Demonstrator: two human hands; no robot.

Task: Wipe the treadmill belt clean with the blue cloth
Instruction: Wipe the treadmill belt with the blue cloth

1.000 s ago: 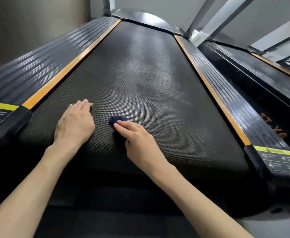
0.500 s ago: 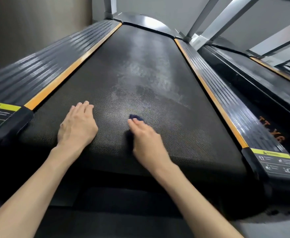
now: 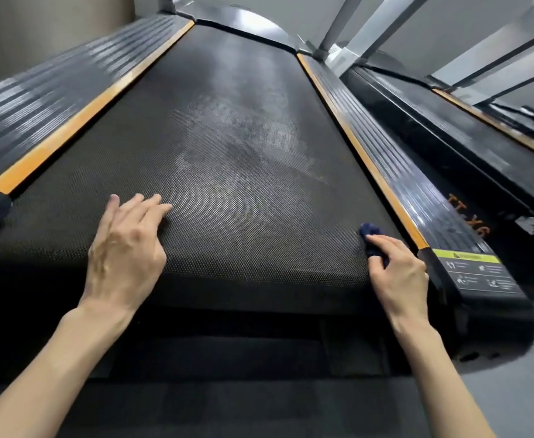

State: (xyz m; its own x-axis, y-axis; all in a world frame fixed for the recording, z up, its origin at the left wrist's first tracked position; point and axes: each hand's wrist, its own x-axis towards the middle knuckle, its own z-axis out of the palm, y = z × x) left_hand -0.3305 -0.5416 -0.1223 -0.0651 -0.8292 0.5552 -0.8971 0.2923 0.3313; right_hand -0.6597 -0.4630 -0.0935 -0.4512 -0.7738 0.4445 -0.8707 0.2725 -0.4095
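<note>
The black textured treadmill belt (image 3: 243, 191) runs away from me, with pale dusty smears across its middle. A small dark blue cloth (image 3: 370, 233) lies bunched on the belt's near right corner, close to the orange side strip. My right hand (image 3: 398, 273) grips the cloth and holds it against the belt; most of the cloth is hidden under the fingers. My left hand (image 3: 126, 248) rests flat on the near left part of the belt, fingers straight and slightly spread.
Ribbed black side rails with orange strips flank the belt, the left rail (image 3: 54, 99) and the right rail (image 3: 417, 191). A yellow-topped warning label (image 3: 477, 273) sits on the right rail's near end. A second treadmill (image 3: 496, 159) stands to the right. Grey uprights (image 3: 373, 30) rise at the far end.
My right hand has slid the blue cloth from the belt's near middle to its near right edge. My left hand stays on the belt, fingers a little more spread.
</note>
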